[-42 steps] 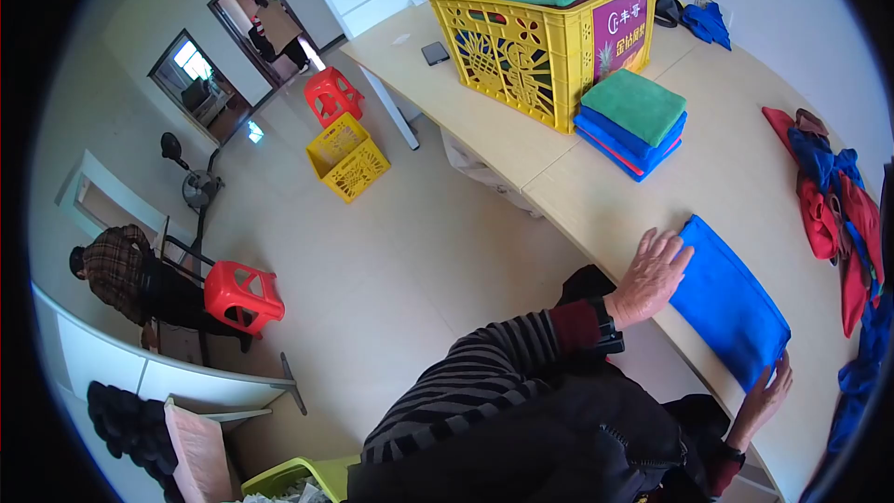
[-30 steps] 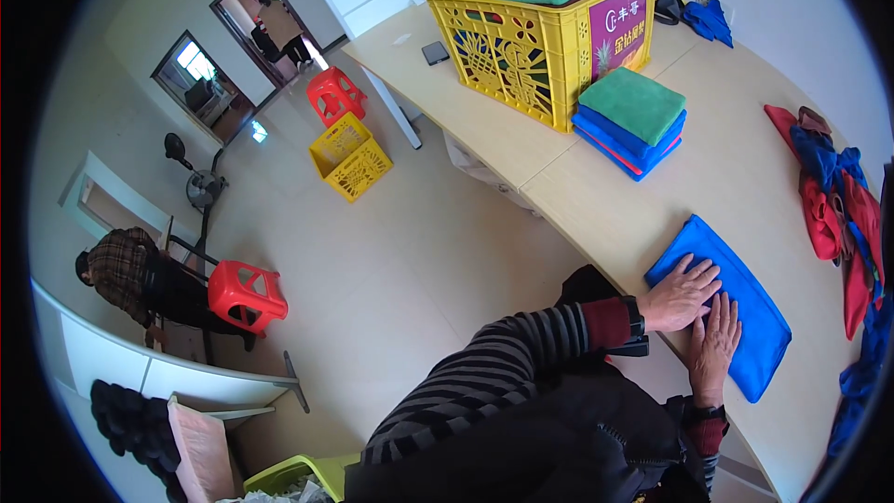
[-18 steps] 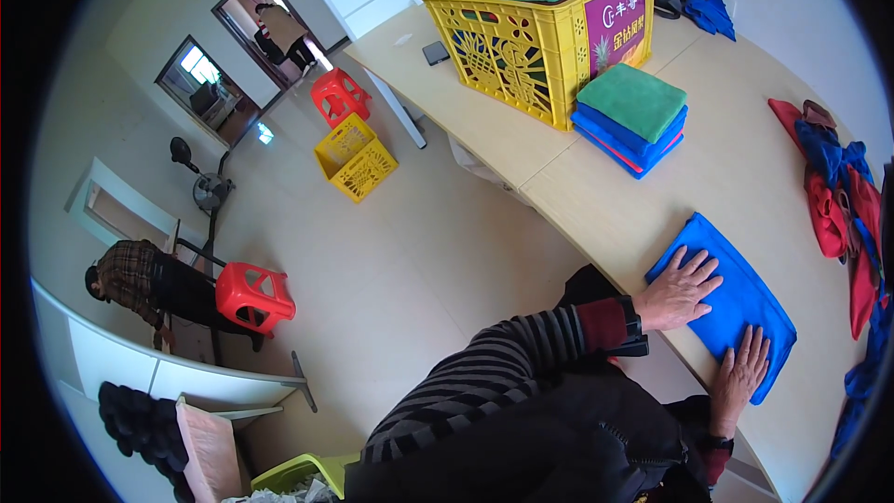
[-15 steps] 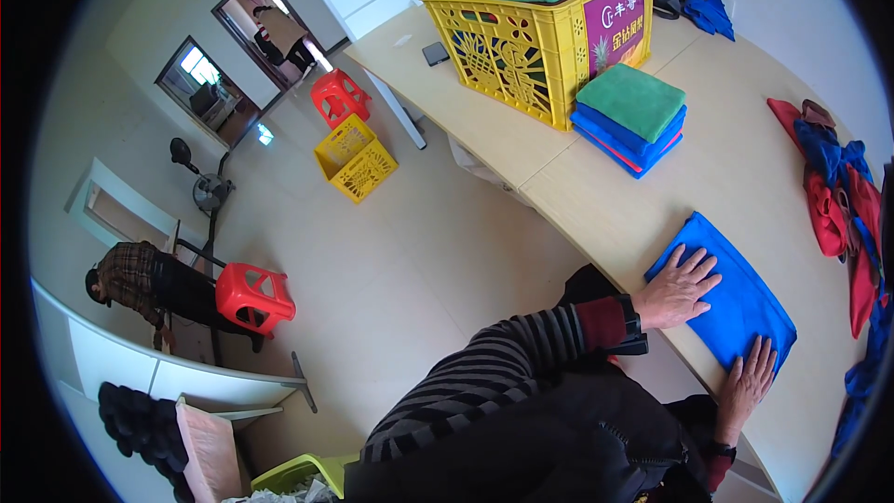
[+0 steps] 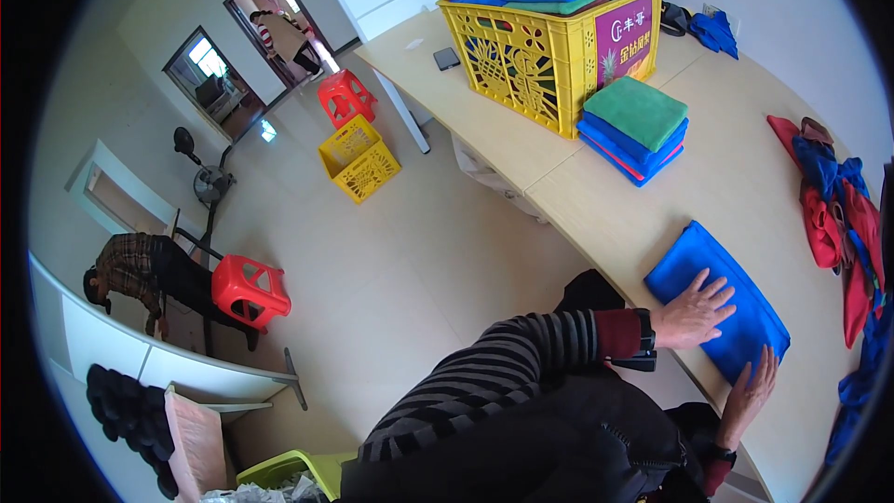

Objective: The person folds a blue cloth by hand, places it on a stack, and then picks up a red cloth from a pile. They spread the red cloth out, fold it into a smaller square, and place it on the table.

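A folded blue cloth (image 5: pixel 722 303) lies flat on the light wooden table (image 5: pixel 745 196) near its front edge. My left hand (image 5: pixel 694 310) rests flat on the cloth's near left part, fingers spread. At the cloth's near right corner my right hand (image 5: pixel 752 389) presses its edge with fingers apart. Neither hand grips anything.
A stack of folded green, blue and red cloths (image 5: pixel 636 126) sits beside a yellow crate (image 5: pixel 549 33) full of folded cloths. Loose red and blue cloths (image 5: pixel 838 214) lie at the right. On the floor stand red stools (image 5: pixel 247 289), a yellow basket (image 5: pixel 358 160), and two other people.
My right hand slid along the blue cloth toward its near right corner, smoothing it. My left hand stayed on the cloth's left part.
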A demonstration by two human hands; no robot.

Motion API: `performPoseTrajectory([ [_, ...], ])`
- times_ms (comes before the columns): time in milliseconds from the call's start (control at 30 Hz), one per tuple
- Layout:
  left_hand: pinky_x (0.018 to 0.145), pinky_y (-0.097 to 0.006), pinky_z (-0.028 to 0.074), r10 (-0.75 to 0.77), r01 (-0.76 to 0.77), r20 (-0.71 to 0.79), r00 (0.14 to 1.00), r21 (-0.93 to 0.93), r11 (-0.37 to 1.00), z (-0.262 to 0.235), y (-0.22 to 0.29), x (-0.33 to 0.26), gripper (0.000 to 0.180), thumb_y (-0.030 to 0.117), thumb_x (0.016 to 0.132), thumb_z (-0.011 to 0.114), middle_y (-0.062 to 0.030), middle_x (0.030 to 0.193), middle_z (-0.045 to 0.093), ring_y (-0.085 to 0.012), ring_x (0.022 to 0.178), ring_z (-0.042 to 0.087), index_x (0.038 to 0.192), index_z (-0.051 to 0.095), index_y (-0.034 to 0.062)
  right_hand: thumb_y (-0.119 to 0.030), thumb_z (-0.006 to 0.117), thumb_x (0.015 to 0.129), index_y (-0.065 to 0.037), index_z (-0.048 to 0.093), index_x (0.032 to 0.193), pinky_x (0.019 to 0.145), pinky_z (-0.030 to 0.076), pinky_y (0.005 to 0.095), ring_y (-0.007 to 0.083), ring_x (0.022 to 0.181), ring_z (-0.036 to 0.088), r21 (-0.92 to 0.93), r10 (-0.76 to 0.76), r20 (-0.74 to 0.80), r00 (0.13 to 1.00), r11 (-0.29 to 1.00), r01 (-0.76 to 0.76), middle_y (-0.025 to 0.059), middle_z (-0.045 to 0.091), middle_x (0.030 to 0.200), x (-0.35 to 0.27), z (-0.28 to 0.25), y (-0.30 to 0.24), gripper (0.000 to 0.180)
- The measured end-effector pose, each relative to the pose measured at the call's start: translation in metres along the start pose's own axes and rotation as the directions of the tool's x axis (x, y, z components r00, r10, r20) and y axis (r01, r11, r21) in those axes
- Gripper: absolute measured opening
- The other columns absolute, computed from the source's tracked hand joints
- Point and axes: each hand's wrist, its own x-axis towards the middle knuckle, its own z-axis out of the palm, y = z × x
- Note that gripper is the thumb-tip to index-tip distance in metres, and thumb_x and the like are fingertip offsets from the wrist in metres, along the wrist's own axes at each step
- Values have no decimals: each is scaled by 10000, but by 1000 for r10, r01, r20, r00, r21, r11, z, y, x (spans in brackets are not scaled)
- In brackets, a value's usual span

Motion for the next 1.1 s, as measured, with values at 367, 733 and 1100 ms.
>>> performPoseTrajectory([
  [367, 1188, -605, 203, 3, 0, -58, 998, 47, 999, 24, 11, -1, 502, 261, 948, 608, -198, 1505, 445, -377, 1450, 351, 1382, 548, 16, -255, 430, 1070, -94, 430, 1528, 1225, 207, 479, 298, 1521, 290, -141, -12, 91, 996, 990, 24, 91, 403, 1602, 17, 28, -52, 485],
  [733, 1187, -605, 203, -105, 125, -129, 986, 163, 979, 3, -33, -18, 512, 245, 968, 576, -192, 1532, 422, -373, 1458, 340, 1434, 499, 47, -259, 393, 1085, -109, 413, 1546, 1233, 197, 458, 289, 1523, 286, -210, 27, 73, 997, 978, -11, 81, 399, 1605, 10, 23, -29, 485],
  [1100, 1140, -599, 273, -248, 268, -118, 962, 207, 941, -28, -63, -36, 516, 277, 974, 579, -160, 1542, 398, -356, 1423, 371, 1441, 484, 78, -231, 406, 1078, -82, 424, 1527, 1211, 262, 438, 319, 1475, 351, -126, 122, 14, 992, 985, -119, 114, 414, 1583, -20, 4, 4, 474],
])
